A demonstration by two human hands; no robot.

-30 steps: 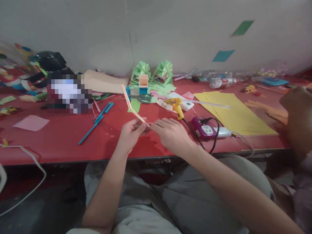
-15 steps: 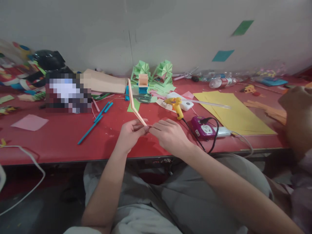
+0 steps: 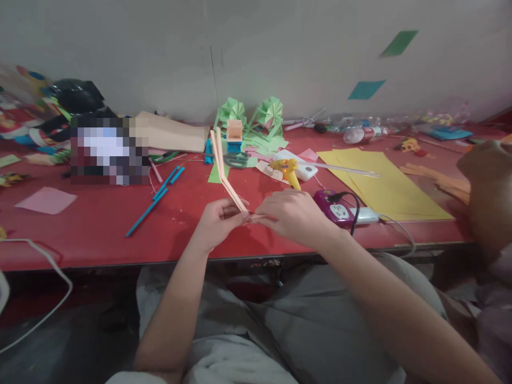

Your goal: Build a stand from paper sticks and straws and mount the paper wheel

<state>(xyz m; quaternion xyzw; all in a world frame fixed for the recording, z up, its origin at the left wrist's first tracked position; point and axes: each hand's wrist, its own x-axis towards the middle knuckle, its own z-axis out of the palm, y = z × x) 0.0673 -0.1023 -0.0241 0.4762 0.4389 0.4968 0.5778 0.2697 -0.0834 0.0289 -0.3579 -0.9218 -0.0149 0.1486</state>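
Observation:
A folded strip of peach-coloured paper (image 3: 222, 173), bent partway along, rises from between my hands above the table's front part. My left hand (image 3: 218, 223) pinches it near the lower end, thumb on top. My right hand (image 3: 294, 216) is closed on the same strip's other end, to the right of the left thumb; its fingertips are partly hidden. Beyond the hands lies a yellow glue gun (image 3: 288, 169), its clear glue stick reaching out to the right. A small peach paper box (image 3: 234, 130) on a blue base stands behind the strip.
Green folded-paper models (image 3: 270, 113) stand by the wall, near scissors (image 3: 236, 160). Blue paper sticks (image 3: 146, 213) lie left. On the right are a purple power strip (image 3: 334, 209), yellow sheets (image 3: 384, 184), a plastic bottle (image 3: 366, 134) and another person's arm (image 3: 490, 197).
My right hand has moved a little to the right along the strip. The strip's upper part now shows two separated edges, and more of its lower end shows between the hands.

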